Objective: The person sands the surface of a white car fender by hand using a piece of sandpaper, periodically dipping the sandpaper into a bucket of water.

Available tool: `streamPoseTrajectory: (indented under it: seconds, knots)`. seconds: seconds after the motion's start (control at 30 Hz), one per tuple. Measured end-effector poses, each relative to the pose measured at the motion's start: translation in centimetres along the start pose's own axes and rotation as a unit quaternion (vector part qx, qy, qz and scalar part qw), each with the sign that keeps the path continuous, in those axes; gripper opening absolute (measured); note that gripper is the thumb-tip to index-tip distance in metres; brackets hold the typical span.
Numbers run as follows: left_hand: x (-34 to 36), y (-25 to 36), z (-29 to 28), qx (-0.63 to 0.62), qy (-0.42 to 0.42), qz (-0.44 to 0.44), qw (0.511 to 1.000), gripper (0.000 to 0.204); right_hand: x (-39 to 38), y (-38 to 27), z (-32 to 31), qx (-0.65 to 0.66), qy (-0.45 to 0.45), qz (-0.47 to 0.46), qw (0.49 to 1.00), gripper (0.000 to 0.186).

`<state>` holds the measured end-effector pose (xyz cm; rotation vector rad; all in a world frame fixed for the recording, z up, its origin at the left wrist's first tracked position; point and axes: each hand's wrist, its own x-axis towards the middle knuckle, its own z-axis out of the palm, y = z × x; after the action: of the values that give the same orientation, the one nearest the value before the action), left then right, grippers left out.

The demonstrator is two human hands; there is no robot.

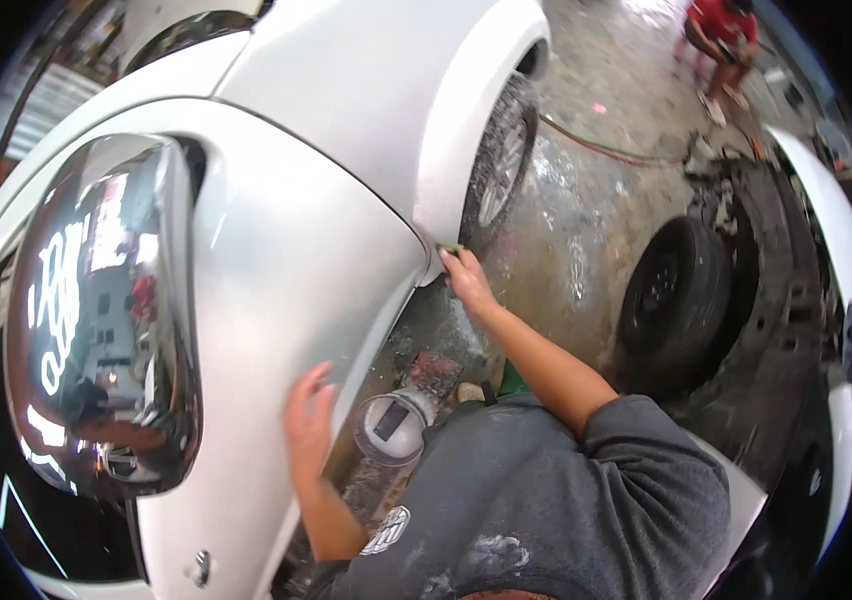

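My right hand [469, 282] reaches out to the lower corner of a silver car's panel [321, 210], beside the wheel arch. Its fingers are pinched together at the panel edge, over a small dark greenish piece [451, 250] whose kind I cannot make out. My left hand [310, 420] is raised close to the car's side, slightly blurred. Its fingers are apart and nothing shows in them; whether it touches the panel I cannot tell. Below, between the hands and my body, stands a whitish bucket [393, 430] with a dark rectangular block [391, 421] on or in it.
On the car's left part sits a large mirror-shiny rounded cover [106, 320]. The car's wheel [506, 150] is ahead. To the right are a loose tyre [671, 295] and a dark car part [776, 330]. A hose [596, 150] crosses the wet floor toward a seated person in red [721, 45].
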<state>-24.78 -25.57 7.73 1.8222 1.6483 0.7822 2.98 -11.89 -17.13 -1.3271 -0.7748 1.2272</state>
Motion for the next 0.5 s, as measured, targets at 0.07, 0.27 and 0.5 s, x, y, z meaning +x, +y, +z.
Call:
streamPoseTrajectory:
  seconds: [0.07,0.27,0.5]
  knots:
    - [-0.7,-0.7,-6.3,0.134,0.085,0.091,0.983,0.027,-0.1,-1.6,3.0,-0.053,0.072,-0.124,0.988,0.041]
    - [-2.2,-9.5,-22.0,0.364,0.246,0.175,0.881,0.036,1.6,-2.2,8.9,-0.086,0.203,-0.140,0.965,0.041]
    - [0.7,-6.7,-21.9,0.604,0.268,0.204,0.722,0.057,2.0,-4.3,12.4,-0.127,0.292,-0.274,0.907,0.054]
